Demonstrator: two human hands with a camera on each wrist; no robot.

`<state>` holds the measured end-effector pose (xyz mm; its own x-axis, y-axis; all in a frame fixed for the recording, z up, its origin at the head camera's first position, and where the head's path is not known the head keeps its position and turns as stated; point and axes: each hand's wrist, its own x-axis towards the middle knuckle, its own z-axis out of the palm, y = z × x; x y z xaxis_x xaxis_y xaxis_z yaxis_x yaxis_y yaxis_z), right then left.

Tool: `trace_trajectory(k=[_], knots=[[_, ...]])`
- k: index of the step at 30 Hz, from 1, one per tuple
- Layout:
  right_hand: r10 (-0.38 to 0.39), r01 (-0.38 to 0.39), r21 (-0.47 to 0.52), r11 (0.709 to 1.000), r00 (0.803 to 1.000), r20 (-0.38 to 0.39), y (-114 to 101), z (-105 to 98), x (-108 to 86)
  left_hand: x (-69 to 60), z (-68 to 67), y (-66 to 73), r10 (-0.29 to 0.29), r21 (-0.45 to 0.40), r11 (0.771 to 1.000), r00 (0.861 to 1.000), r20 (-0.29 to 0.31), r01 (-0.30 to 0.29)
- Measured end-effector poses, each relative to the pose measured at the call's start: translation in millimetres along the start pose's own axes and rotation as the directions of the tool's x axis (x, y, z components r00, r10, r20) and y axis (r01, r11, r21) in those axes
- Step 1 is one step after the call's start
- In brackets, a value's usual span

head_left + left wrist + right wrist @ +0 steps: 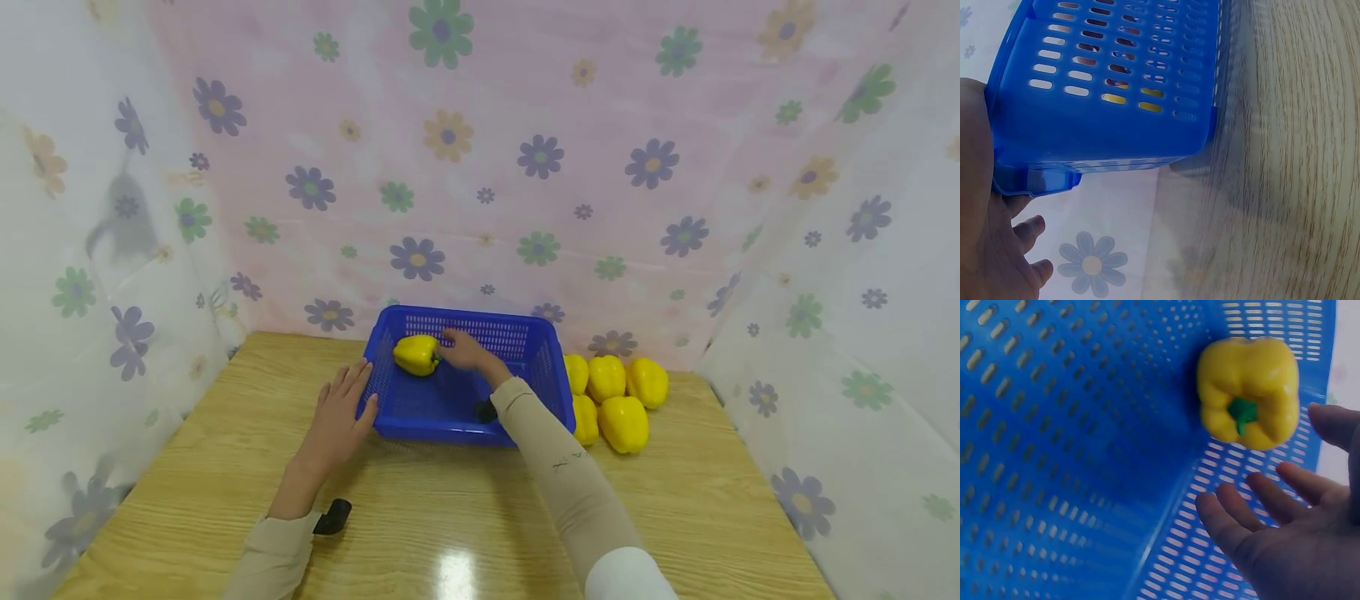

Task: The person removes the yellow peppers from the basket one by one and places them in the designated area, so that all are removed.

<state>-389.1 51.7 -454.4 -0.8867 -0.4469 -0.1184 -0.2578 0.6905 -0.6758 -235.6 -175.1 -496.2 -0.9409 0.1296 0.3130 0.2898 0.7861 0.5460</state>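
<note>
A blue perforated plastic basket (450, 432) stands on the wooden table against the patterned backdrop. One yellow bell pepper (415, 354) with a green stem lies inside it, near the left end. My right hand (467, 350) reaches into the basket just right of the pepper. In the right wrist view its fingers (1232, 515) are spread and relaxed, apart from the pepper (1247, 375). At the basket's left end my left hand (341, 417) rests on the rim, fingers fairly straight. The left wrist view shows that hand (991, 244) against the rim, beside a lip (1038, 180).
To the right of the basket, several more yellow bell peppers (624, 423) sit in a cluster on the wooden table (435, 500). Flower-printed sheets (495, 167) hang behind and at both sides.
</note>
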Motion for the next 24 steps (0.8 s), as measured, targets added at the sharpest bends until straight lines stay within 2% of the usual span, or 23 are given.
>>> trace_trajectory(k=[6, 9, 14, 16, 20, 24], knots=[[-0.033, 0.031, 0.066, 0.997, 0.999, 0.034, 5.3, 7.4, 1.0, 0.3, -0.4, 0.5, -0.002, -0.003, 1.0, 1.0, 0.003, 0.002], [-0.025, 0.02, 0.076, 0.997, 0.998, 0.063, 7.4, 7.3, 0.5, 0.4, -1.3, 1.2, -0.003, -0.001, 1.0, 1.0, 0.006, 0.003], [0.012, -0.016, 0.029, 0.999, 0.993, 0.114, 8.3, 6.5, -3.0, 0.4, -1.5, 1.4, -0.019, -0.001, 1.0, 1.0, 0.015, 0.019], [0.008, -0.007, -0.01, 1.0, 0.995, 0.096, 7.2, 7.0, -3.2, 0.3, -1.6, 1.4, -0.02, -0.001, 1.0, 1.0, 0.015, 0.02], [-0.024, 0.026, -0.032, 0.999, 0.999, 0.045, 4.0, 8.9, -2.8, -0.4, -2.1, 2.0, -0.013, -0.004, 1.0, 1.0, 0.014, 0.013], [-0.094, 0.09, 0.047, 0.995, 0.991, 0.091, 1.2, 9.9, -2.9, -0.4, -2.2, 2.9, -0.007, 0.0, 1.0, 1.0, 0.013, 0.007]])
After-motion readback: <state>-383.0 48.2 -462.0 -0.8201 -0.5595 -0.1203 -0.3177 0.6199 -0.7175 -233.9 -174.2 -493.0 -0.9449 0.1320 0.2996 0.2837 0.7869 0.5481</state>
